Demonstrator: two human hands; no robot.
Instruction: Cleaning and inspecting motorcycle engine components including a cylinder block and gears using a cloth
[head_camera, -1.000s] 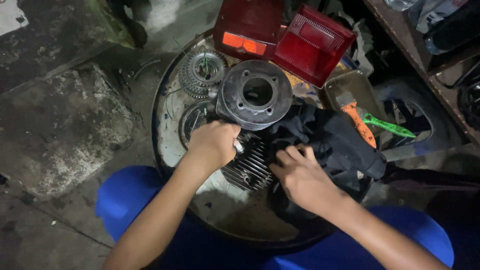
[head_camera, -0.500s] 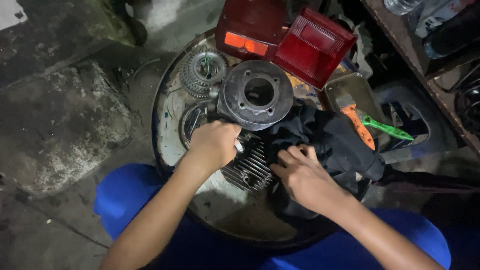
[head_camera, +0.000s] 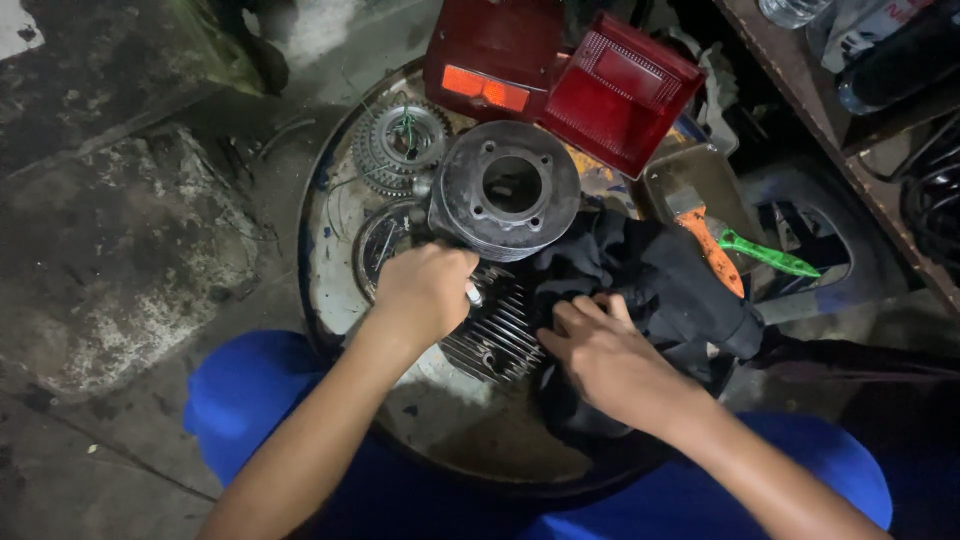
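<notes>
Red-and-white labelled bottle (head_camera: 872, 30) on the shelf (head_camera: 800, 90), top right.
</notes>
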